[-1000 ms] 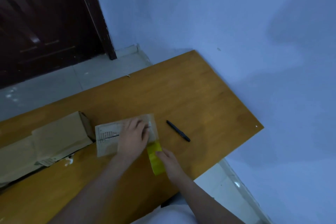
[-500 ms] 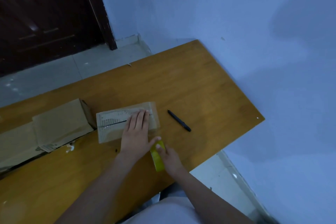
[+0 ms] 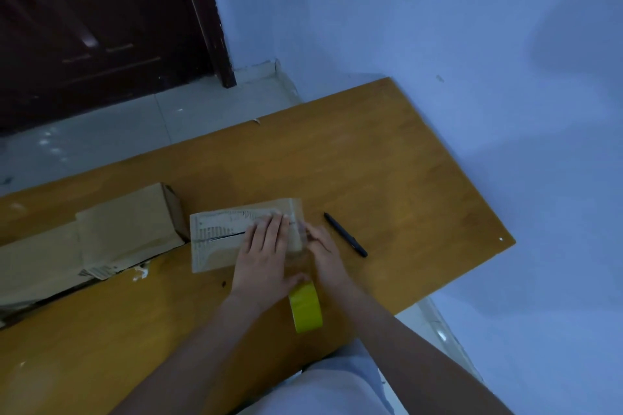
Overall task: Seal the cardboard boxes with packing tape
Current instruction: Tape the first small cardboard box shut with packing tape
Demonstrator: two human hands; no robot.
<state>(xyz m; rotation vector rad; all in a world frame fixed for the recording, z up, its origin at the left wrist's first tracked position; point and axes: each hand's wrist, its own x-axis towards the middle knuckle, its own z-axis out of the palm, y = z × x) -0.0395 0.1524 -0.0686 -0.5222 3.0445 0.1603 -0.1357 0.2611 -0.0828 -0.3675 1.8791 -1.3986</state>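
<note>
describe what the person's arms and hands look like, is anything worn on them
Both forearms are bare up to the bottom edge of the picture: no sleeves, gloves, watch or bracelet show. No rings are visible on the left hand or the right hand, though the dim light hides fine detail.

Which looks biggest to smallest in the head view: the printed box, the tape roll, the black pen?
1. Small printed cardboard box
2. Yellow packing tape roll
3. Thin black pen, longer than the roll is wide, yet slimmest
</note>
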